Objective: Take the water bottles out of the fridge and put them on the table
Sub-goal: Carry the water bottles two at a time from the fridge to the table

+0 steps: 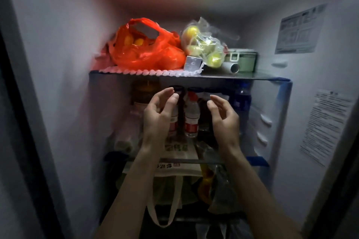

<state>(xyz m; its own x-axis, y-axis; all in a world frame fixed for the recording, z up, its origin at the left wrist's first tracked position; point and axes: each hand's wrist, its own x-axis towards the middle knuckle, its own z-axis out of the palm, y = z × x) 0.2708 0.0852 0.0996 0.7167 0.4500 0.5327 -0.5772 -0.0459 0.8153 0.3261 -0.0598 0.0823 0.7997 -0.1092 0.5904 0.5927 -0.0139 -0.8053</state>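
Note:
Two clear water bottles with red caps and red labels stand on the fridge's middle shelf. One water bottle (192,116) shows between my hands; the other water bottle (173,120) is largely hidden behind my left hand. My left hand (158,114) and my right hand (223,116) both reach into the fridge in front of the bottles, fingers loosely curved and spread, holding nothing. Neither hand touches a bottle.
A dark bottle (206,114) and a blue-capped bottle (241,99) stand to the right, a brown jar (144,91) at the left. The top shelf (223,76) carries an orange bag (145,44), a clear fruit bag (204,44) and a green box (241,60). A cloth tote (174,163) lies below.

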